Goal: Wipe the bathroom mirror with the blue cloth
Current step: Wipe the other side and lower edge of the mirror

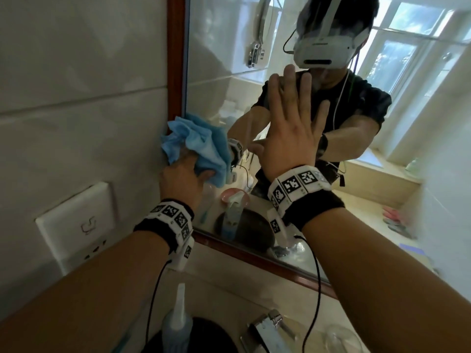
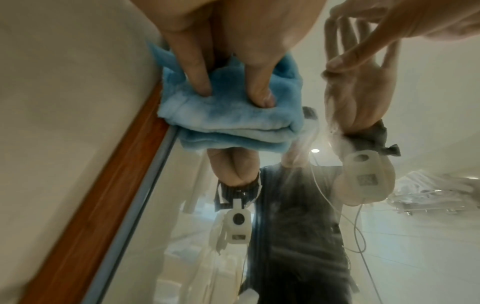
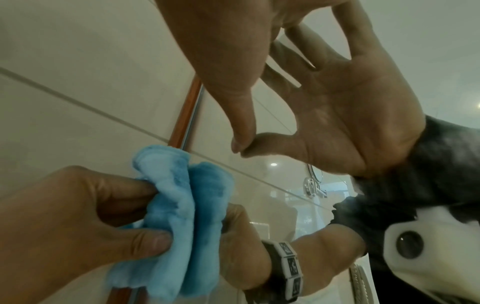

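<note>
Two hands are raised to the bathroom mirror (image 1: pixel 219 80), one working and one bracing. On the left, the left hand (image 1: pixel 182 179) grips the bunched blue cloth (image 1: pixel 196 146), its fingers (image 2: pixel 193 67) and thumb curled into the folds and pressing the cloth against the glass at the mirror's left edge, where it overlaps the reddish wooden frame (image 1: pixel 175 59). The cloth bulges above and beyond that hand's knuckles, and its reflection meets it in the glass.

Just to the right of the cloth, and slightly higher, the right hand (image 1: pixel 290 131) lies flat and fully spread on the mirror, fingers straight and pointing up, holding nothing. The right wrist view shows the thumb tip (image 3: pixel 240 142) touching its own reflection on the glass. A narrow strip of bare mirror separates the two hands; they do not touch each other.

Both wrists carry black bands with white tagged blocks (image 1: pixel 295 187) and trailing black cables. Below the left forearm stand a white wall socket (image 1: pixel 76 222) and a spray bottle (image 1: pixel 177 324); below the right forearm, a chrome faucet (image 1: pixel 267 329) and a clear glass (image 1: pixel 341 337).
</note>
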Demonstrator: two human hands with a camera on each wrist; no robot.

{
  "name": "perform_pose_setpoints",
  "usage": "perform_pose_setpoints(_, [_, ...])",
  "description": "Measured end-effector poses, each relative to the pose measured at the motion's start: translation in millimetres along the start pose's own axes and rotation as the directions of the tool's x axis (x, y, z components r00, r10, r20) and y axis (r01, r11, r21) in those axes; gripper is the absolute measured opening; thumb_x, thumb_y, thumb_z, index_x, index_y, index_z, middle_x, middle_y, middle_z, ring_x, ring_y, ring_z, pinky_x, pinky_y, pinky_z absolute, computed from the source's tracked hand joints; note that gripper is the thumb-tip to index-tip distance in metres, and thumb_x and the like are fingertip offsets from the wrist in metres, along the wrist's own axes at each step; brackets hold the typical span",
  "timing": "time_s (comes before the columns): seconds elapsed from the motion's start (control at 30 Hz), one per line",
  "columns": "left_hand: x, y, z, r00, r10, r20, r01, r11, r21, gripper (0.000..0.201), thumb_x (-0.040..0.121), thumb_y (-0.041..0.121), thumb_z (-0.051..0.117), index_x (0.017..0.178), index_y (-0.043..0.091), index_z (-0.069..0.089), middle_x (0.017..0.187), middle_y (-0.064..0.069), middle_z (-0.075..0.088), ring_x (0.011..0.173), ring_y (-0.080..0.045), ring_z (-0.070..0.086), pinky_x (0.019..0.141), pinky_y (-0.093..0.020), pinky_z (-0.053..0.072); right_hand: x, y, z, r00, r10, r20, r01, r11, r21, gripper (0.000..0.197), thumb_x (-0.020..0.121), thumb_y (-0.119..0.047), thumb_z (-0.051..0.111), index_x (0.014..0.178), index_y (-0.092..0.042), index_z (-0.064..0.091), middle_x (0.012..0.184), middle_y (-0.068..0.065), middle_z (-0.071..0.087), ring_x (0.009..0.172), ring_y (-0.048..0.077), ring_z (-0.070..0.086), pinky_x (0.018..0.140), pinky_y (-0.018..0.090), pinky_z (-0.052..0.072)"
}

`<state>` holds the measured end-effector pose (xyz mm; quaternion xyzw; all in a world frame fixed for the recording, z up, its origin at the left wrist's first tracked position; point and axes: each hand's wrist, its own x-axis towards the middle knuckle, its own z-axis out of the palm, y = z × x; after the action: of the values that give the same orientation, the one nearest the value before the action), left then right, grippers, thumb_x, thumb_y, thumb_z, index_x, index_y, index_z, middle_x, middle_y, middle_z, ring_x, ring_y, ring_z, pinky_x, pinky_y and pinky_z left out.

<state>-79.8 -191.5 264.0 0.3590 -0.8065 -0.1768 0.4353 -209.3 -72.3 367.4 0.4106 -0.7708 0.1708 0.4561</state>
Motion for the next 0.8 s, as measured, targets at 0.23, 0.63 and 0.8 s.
perform_pose_setpoints(0.23, [-20,3,9,0.99,-0.142,0.007,0.142,0.989,-0.04,0.052,0.084,0.035,0.073,0.13,0.016,0.059,0.12,-0.013,0.066,0.108,-0.036,0.059,0.084,-0.039,0.046,-25,3,7,0.998,-0.005,0.057,0.006,1.0,-0.018,0.106,0.074,-0.035,0.074,0.154,-0.025,0.007,0.163,-0.002,0.001,0.15,0.024,-0.002,0.117,0.059,0.005])
perform_pose_setpoints(0.63, [-54,-22,51,0.952,-0.307,0.006,0.306,0.948,-0.081,0.057,0.078,0.045,0.075,0.125,0.014,0.065,0.119,-0.012,0.068,0.104,-0.036,0.063,0.081,-0.037,0.048,-59,1,23,0.997,0.014,0.079,-0.012,1.0,-0.023,0.1,0.08,-0.035,0.073,0.154,-0.027,0.007,0.163,-0.003,0.002,0.15,0.024,-0.001,0.118,0.057,0.002])
perform_pose_setpoints(0.8, [-59,-28,60,0.935,-0.354,0.002,0.351,0.927,-0.133,0.059,0.078,0.052,0.072,0.124,0.016,0.064,0.123,-0.01,0.066,0.11,-0.034,0.061,0.088,-0.04,0.05,-64,4,29,0.995,0.017,0.1,-0.012,0.999,-0.051,0.1,0.079,-0.038,0.073,0.154,-0.027,0.007,0.163,-0.002,0.003,0.15,0.025,0.0,0.118,0.057,0.002])
